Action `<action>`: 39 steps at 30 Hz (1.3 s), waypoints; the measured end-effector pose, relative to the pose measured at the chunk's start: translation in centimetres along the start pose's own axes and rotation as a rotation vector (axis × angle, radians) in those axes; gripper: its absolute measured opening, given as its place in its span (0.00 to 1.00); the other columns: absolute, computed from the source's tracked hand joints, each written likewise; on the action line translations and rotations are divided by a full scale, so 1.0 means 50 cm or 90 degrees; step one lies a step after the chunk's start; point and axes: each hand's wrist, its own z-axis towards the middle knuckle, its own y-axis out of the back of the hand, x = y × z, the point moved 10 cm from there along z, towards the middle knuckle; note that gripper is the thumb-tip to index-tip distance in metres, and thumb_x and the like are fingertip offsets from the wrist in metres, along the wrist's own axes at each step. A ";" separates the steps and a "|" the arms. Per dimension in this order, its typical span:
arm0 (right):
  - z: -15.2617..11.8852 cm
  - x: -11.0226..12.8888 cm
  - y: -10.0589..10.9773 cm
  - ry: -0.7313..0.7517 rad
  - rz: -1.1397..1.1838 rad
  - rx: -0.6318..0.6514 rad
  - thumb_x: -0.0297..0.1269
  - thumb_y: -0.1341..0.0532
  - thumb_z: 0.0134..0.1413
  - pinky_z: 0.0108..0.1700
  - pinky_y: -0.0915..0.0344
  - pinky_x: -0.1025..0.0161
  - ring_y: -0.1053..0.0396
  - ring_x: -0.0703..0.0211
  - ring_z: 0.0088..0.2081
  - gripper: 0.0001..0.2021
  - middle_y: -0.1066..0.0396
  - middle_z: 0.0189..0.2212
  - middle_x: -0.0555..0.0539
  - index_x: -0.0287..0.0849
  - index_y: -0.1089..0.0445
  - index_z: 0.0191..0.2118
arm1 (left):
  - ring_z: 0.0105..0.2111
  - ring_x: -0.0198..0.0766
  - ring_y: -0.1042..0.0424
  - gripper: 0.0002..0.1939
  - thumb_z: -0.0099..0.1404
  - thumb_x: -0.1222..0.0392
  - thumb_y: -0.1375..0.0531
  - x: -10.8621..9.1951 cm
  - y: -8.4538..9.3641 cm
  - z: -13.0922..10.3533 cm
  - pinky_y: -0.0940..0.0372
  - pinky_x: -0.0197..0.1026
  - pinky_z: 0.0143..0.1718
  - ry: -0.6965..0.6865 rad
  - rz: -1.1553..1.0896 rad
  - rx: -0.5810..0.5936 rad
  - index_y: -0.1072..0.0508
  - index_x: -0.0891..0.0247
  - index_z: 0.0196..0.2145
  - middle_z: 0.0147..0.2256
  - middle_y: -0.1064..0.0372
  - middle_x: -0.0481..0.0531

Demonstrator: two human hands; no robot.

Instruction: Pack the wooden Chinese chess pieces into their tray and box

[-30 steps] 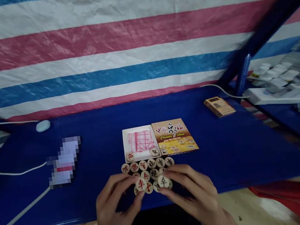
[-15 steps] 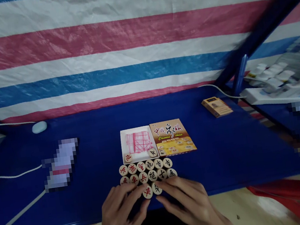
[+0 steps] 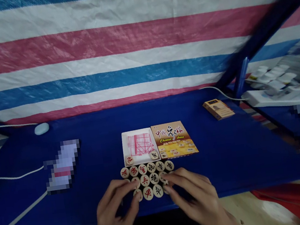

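Note:
Round wooden chess pieces lie in rows on the blue table (image 3: 95, 142), red characters on the left and black on the right. My left hand (image 3: 118, 202) pinches a piece (image 3: 138, 195) at the left of the nearest row. Beside the red piece (image 3: 148, 193) and black piece (image 3: 158, 190) in that row, my right hand (image 3: 191, 192) has thumb and forefinger on another piece (image 3: 165, 189), mostly covered by the fingers. Behind the rows is an open white box (image 3: 125, 145) holding a red piece (image 3: 129, 160) and a black piece (image 3: 154, 154).
The Chinese chess box lid (image 3: 174, 139) adjoins the white box. A small brown box (image 3: 218, 109) and a white power strip (image 3: 282, 97) are at the right. On the left lie a blurred phone (image 3: 64, 165), cables and a small white device (image 3: 41, 128).
Both hands have moved outward from the two middle pieces of the nearest row. Each hand's fingers are now at a further piece, one on either side.

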 end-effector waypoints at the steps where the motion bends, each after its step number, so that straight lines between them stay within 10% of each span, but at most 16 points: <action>1: 0.017 -0.006 0.002 -0.002 -0.005 0.004 0.27 0.39 0.63 0.38 0.27 0.64 0.25 0.62 0.36 0.16 0.23 0.38 0.48 0.46 0.29 0.54 | 0.36 0.34 0.26 0.11 0.69 0.64 0.39 0.009 0.008 0.016 0.29 0.36 0.34 0.023 0.000 -0.012 0.23 0.56 0.48 0.40 0.28 0.51; 6: 0.113 -0.061 -0.018 -0.059 -0.118 0.108 0.34 0.42 0.67 0.38 0.31 0.61 0.24 0.59 0.38 0.09 0.23 0.36 0.48 0.46 0.24 0.46 | 0.22 0.29 0.37 0.09 0.69 0.59 0.38 0.066 0.016 0.107 0.39 0.35 0.24 0.111 0.075 0.006 0.23 0.56 0.47 0.33 0.33 0.46; 16: 0.170 -0.136 -0.068 -0.190 -0.149 0.309 0.39 0.34 0.57 0.27 0.50 0.64 0.34 0.65 0.24 0.04 0.27 0.24 0.54 0.51 0.22 0.38 | 0.33 0.39 0.29 0.08 0.65 0.52 0.38 0.119 -0.054 0.158 0.41 0.39 0.31 0.205 0.231 0.250 0.23 0.53 0.41 0.30 0.34 0.46; 21: 0.169 -0.146 -0.078 -0.202 -0.159 0.297 0.41 0.34 0.58 0.28 0.49 0.63 0.32 0.64 0.25 0.04 0.26 0.25 0.53 0.50 0.22 0.37 | 0.47 0.49 0.27 0.06 0.66 0.52 0.38 0.125 -0.061 0.163 0.38 0.43 0.40 0.205 0.232 0.232 0.23 0.51 0.41 0.24 0.35 0.46; 39: 0.164 -0.148 -0.076 -0.195 -0.230 0.280 0.48 0.32 0.55 0.29 0.47 0.61 0.28 0.58 0.28 0.13 0.23 0.30 0.49 0.48 0.23 0.43 | 0.36 0.44 0.29 0.10 0.64 0.49 0.35 0.093 -0.060 0.180 0.40 0.44 0.36 0.096 0.328 0.215 0.23 0.53 0.42 0.31 0.29 0.47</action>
